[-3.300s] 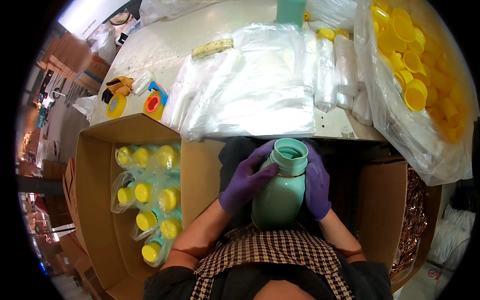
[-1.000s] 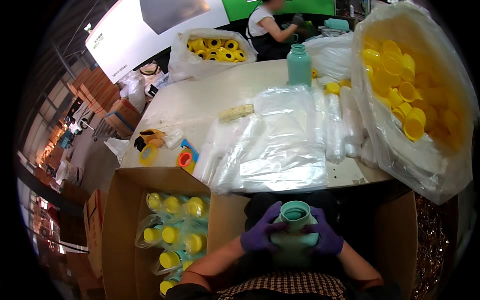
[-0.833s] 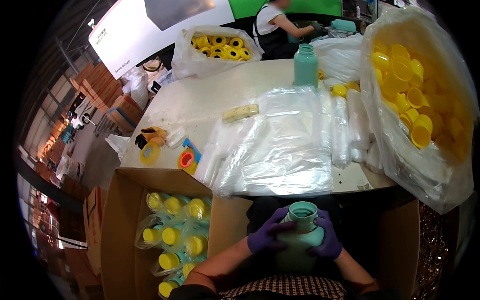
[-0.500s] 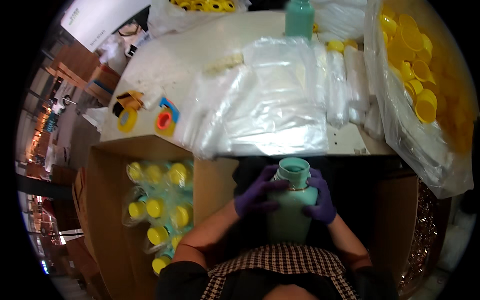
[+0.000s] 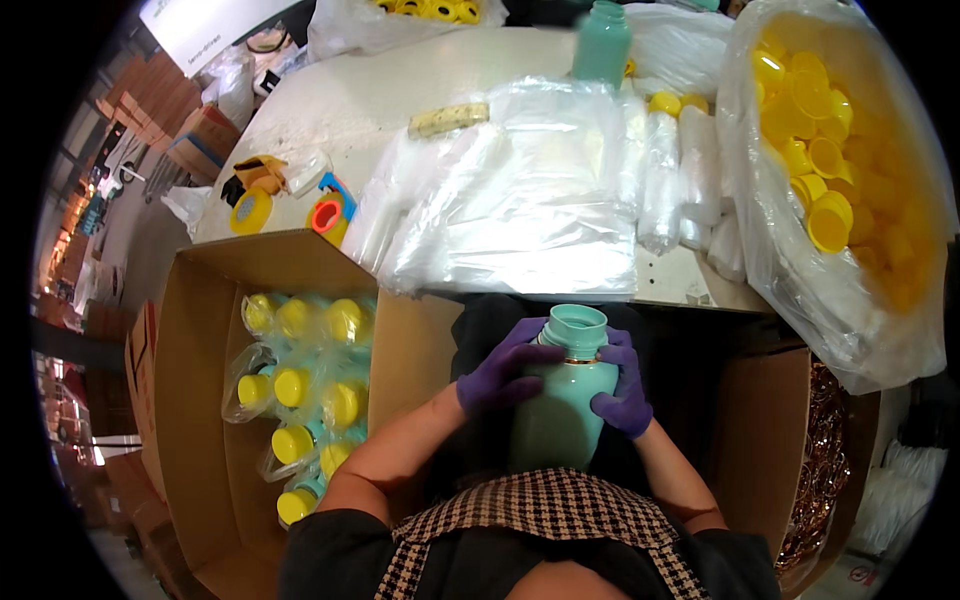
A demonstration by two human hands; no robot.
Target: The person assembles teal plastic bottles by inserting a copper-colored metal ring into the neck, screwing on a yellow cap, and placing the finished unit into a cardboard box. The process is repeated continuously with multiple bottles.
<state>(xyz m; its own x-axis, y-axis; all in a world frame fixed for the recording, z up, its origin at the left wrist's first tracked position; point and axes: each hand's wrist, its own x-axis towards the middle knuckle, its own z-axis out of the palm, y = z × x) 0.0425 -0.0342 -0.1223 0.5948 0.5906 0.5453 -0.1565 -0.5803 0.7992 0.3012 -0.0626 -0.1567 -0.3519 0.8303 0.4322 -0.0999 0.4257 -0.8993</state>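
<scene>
A mint-green bottle point(image 5: 566, 415) without a cap stands upright at my lap, its threaded mouth facing up. A thin copper-coloured ring point(image 5: 583, 361) circles the shoulder below the neck. My left hand point(image 5: 507, 368), in a purple glove, wraps the bottle's left side, fingers near the ring. On the other side my right hand point(image 5: 624, 385), also gloved, grips the shoulder with thumb and fingers. Ahead on the table lies a stack of clear plastic bags point(image 5: 545, 200). The bottle's lower end is hidden by the checked apron.
At left, a cardboard box point(image 5: 270, 250) holds several bagged yellow-capped bottles point(image 5: 291, 386). A plastic sack of yellow caps point(image 5: 826, 158) rests at right, above a box of copper-coloured rings point(image 5: 818, 470). Tape rolls point(image 5: 327, 215), rolled bags point(image 5: 660, 190) and another green bottle point(image 5: 603, 50) are on the table point(image 5: 375, 85).
My view has shifted slightly, so the whole scene sits a little further left. Both hands stay on the bottle; the copper-coloured ring shows more clearly.
</scene>
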